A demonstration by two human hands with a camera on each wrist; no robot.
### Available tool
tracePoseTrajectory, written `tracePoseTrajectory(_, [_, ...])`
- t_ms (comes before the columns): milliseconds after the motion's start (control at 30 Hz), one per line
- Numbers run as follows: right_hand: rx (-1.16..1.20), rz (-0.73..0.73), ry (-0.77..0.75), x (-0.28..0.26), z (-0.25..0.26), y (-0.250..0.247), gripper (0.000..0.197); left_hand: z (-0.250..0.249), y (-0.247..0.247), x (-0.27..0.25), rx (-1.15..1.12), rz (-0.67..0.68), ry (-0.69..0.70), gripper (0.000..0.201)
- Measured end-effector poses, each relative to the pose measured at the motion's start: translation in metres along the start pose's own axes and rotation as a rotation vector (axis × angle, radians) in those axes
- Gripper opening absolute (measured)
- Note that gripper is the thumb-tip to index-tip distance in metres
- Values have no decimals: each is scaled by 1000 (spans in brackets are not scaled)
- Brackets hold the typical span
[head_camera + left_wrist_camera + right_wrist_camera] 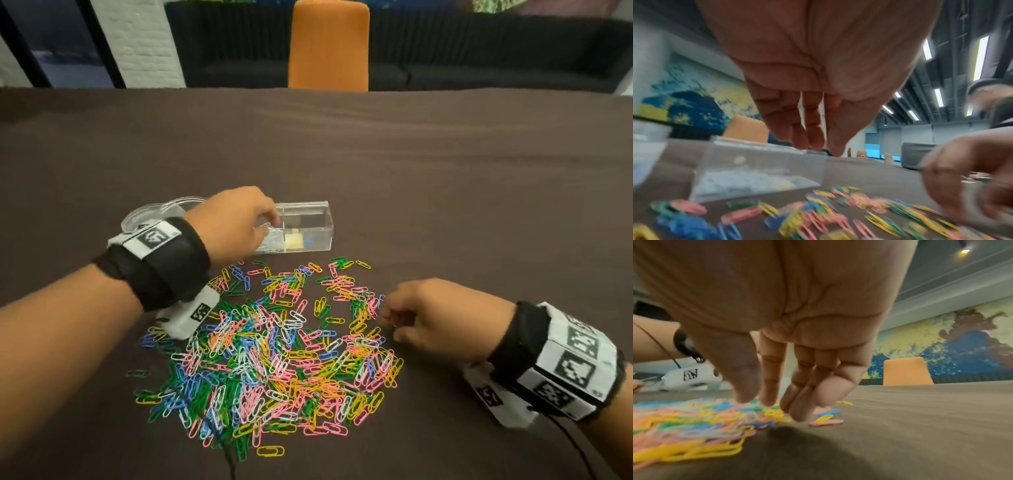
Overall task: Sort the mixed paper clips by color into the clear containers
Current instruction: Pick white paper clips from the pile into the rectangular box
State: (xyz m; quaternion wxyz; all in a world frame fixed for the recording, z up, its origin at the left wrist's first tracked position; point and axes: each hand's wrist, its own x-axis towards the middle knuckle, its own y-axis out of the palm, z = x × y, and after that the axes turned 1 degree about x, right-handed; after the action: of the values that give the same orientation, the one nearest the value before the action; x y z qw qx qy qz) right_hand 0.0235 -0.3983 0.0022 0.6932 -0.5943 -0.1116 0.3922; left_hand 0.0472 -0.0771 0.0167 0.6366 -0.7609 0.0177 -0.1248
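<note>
A pile of mixed paper clips (274, 342) in pink, yellow, green, blue and white lies on the brown table (445, 171). Behind it stands a clear rectangular container (308, 209) with compartments; white clips lie in its left part, a few yellow and blue ones further right. My left hand (270, 222) hovers over the left compartment, fingers pointing down and relaxed (807, 138), with nothing seen between them. My right hand (388, 318) hangs at the pile's right edge, its loosely bent fingertips (768, 399) just above the clips (694, 421) and holding nothing visible.
Round clear lids or dishes (150, 212) sit left of the container, partly behind my left wrist. An orange chair (329, 44) stands at the table's far edge. A thin dark cable (229, 462) runs off the near edge. A single yellow clip (270, 451) lies apart.
</note>
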Motion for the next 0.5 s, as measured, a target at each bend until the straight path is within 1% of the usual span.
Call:
tracePoseTrajectory(33, [-7, -2, -25, 0, 5, 5, 19, -7, 1, -12, -19, 39, 53, 15])
tracePoseTrajectory(100, [-56, -23, -57, 4, 14, 12, 20, -23, 6, -33, -22, 193, 134, 11])
tracePoseTrajectory(133, [-95, -36, -64, 8, 17, 15, 20, -30, 10, -40, -4, 267, 158, 14])
tracePoseTrajectory(200, [-167, -28, -59, 17, 22, 21, 20, -38, 20, -47, 37, 349, 179, 22])
tracePoseTrajectory(267, [-185, 2, -63, 24, 24, 26, 19, -41, 27, -49, 69, 378, 168, 27])
tracePoseTrajectory(367, [-159, -37, -89, 25, 23, 26, 8, -43, 34, -51, 80, 408, 168, 29])
tracePoseTrajectory(500, [-71, -83, -46, 20, 19, 21, 5, -50, 39, -50, 75, 415, 161, 23])
